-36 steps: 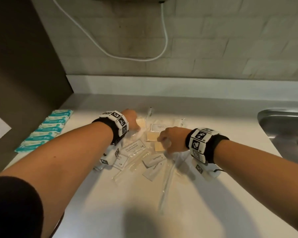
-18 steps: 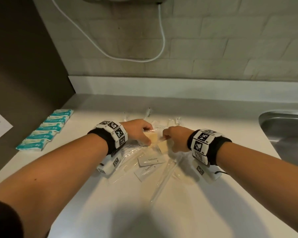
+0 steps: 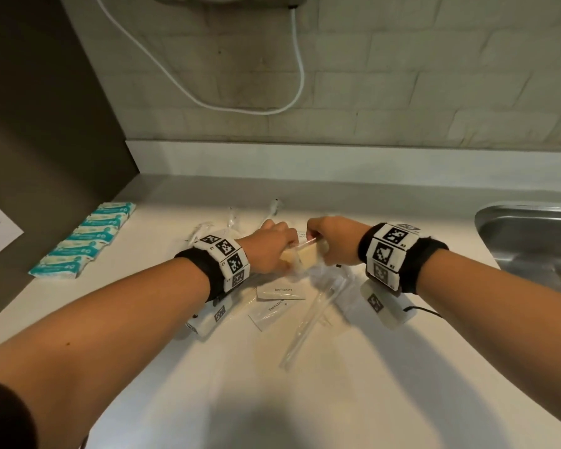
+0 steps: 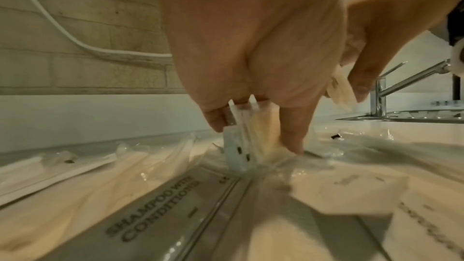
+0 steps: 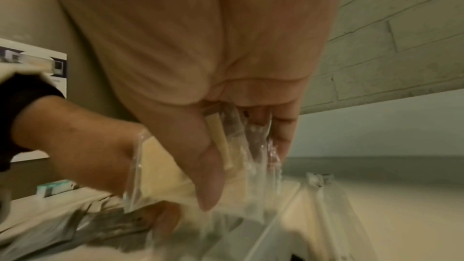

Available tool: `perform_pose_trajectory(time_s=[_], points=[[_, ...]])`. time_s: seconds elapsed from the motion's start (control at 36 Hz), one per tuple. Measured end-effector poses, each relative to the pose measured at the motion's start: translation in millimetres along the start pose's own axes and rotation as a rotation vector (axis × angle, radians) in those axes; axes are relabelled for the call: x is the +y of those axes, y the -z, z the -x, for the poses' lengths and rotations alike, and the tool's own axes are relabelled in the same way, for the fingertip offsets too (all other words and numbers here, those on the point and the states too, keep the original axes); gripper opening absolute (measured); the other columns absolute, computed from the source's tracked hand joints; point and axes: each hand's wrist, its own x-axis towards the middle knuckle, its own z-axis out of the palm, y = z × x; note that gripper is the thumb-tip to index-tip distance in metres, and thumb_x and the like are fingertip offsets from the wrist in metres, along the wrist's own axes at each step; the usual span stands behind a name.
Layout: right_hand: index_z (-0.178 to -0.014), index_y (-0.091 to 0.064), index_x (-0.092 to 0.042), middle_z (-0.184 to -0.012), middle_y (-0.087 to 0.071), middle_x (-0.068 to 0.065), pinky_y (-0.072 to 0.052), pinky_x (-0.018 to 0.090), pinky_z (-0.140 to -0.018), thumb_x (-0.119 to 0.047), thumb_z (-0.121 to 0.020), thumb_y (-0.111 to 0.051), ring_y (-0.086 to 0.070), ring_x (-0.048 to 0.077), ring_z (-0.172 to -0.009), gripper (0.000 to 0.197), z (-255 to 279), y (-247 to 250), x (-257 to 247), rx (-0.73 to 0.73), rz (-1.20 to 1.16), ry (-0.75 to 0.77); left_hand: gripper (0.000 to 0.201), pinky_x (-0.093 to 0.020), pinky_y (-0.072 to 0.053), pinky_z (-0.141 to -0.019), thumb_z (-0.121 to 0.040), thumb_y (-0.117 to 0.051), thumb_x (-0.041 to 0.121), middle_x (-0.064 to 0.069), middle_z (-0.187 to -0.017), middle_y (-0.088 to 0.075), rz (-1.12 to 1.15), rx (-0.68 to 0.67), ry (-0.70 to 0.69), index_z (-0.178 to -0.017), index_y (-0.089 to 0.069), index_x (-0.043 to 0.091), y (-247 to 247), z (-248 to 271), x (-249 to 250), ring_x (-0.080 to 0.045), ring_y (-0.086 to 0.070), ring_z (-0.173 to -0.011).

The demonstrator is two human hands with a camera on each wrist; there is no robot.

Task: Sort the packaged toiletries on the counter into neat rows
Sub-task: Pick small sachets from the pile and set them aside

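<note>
"Toothpaste" sachets, "SHAMPOO WITH CONDITIONER" sachet

In the head view the fingertips of the left hand and right hand are hidden behind their own knuckles and the cream wrapped packets between them. How many packets each hand holds cannot be told. The pile of clear wrappers at 6 o'clock from the hands is blurred. The sink at 3 o'clock is cut by the frame edge. The right wrist view smears the wrappers; small print on the shampoo sachet is unreadable.
</note>
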Motion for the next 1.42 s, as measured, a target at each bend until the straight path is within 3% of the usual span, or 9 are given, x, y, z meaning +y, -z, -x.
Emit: perform_pose_trajectory(time_s=[0.11, 0.33, 0.56, 0.69, 0.78, 0.92, 1.06, 1.19, 1.42], points=[[-0.107, -0.055, -0.015, -0.097, -0.059, -0.001, -0.05, 0.029, -0.078, 0.001, -0.075, -0.072, -0.057, 0.02, -0.09, 0.04, 3, -12, -2, -0.039, -0.014, -0.006, 0.012, -0.035, -0.047, -0.078, -0.09, -0.06, 0.022, 0.0, -0.101, -0.056, 0.133, 0.07, -0.035, -0.095, -0.049, 0.023, 0, 8, -6, -0.024, -0.055, -0.091], [-0.1, -0.05, -0.019, -0.096, -0.061, 0.0, -0.047, 0.026, -0.067, 0.004, -0.075, -0.07, -0.059, 0.021, -0.086, 0.04, 5, -28, -1, -0.013, -0.043, -0.065, 0.03, -0.022, -0.043, -0.064, -0.085, -0.072, 0.024, 0.004, -0.106, -0.063, 0.251, 0.093, 0.002, -0.111, -0.056, 0.025, -2, 22, -10, -0.011, -0.059, -0.083], [-0.122, -0.039, -0.009, -0.11, -0.06, 0.01, -0.051, 0.031, -0.079, 0.003, -0.08, -0.066, -0.057, 0.022, -0.088, 0.052, -6, -40, -8, 0.019, -0.069, -0.037, 0.045, -0.035, -0.051, -0.088, -0.088, -0.069, 0.036, 0.001, -0.114, -0.065, 0.083, -0.006, -0.047, -0.128, -0.056, 0.019, -3, 28, 0, -0.018, -0.062, -0.099], [-0.126, -0.038, -0.011, -0.118, -0.055, 0.008, -0.05, 0.036, -0.09, -0.004, -0.079, -0.068, -0.052, 0.023, -0.105, 0.056, -11, -55, -5, 0.066, -0.007, -0.087, 0.059, -0.034, -0.05, -0.069, -0.098, -0.051, 0.04, -0.002, -0.116, -0.051, -0.185, -0.031, -0.104, -0.15, -0.028, 0.025, -10, 32, -2, -0.02, -0.061, -0.084], [-0.132, -0.034, -0.011, -0.125, -0.048, 0.006, -0.045, 0.034, -0.097, -0.011, -0.079, -0.07, -0.046, 0.021, -0.113, 0.064, -14, -59, -3, 0.072, 0.028, -0.083, 0.07, -0.032, -0.048, -0.069, -0.101, -0.045, 0.028, -0.005, -0.127, -0.041, -0.115, -0.079, -0.07, -0.157, -0.005, 0.021, -13, 32, -4, -0.02, -0.058, -0.081], [-0.138, -0.029, -0.008, -0.13, -0.034, 0.007, -0.047, 0.033, -0.096, -0.009, -0.073, -0.077, -0.047, 0.024, -0.115, 0.081, -19, -65, -11, 0.098, -0.016, -0.102, 0.077, -0.022, -0.037, -0.083, -0.098, -0.048, 0.018, -0.004, -0.142, -0.032, 0.139, -0.134, 0.002, -0.157, 0.001, 0.02, -13, 33, -6, -0.012, -0.045, -0.091], [-0.145, -0.022, -0.013, -0.132, -0.03, 0.008, -0.055, 0.037, -0.087, -0.014, -0.062, -0.088, -0.058, 0.028, -0.102, 0.106, -19, -57, -18, 0.085, -0.135, -0.151, 0.09, -0.024, -0.038, -0.086, -0.089, -0.06, 0.023, 0.003, -0.141, -0.029, 0.213, -0.149, 0.019, -0.157, -0.001, 0.028, -11, 36, -4, -0.012, -0.043, -0.102], [-0.13, -0.046, -0.013, -0.124, -0.035, 0.006, -0.055, 0.035, -0.085, -0.028, -0.057, -0.09, -0.06, 0.027, -0.094, 0.087, -16, -46, -21, 0.056, -0.068, -0.152, 0.078, -0.041, -0.039, -0.108, -0.089, -0.065, 0.034, -0.001, -0.148, -0.034, 0.268, -0.079, -0.012, -0.152, -0.019, 0.025, -13, 38, -1, -0.019, -0.04, -0.132], [-0.122, -0.046, -0.015, -0.112, -0.056, 0.004, -0.05, 0.034, -0.082, -0.046, -0.065, -0.084, -0.057, 0.022, -0.094, 0.075, -11, -48, -14, 0.003, -0.057, -0.116, 0.058, -0.036, -0.041, -0.103, -0.09, -0.065, 0.025, -0.002, -0.133, -0.043, 0.224, 0.024, -0.019, -0.141, -0.036, 0.017, -16, 41, -5, -0.017, -0.044, -0.119]])
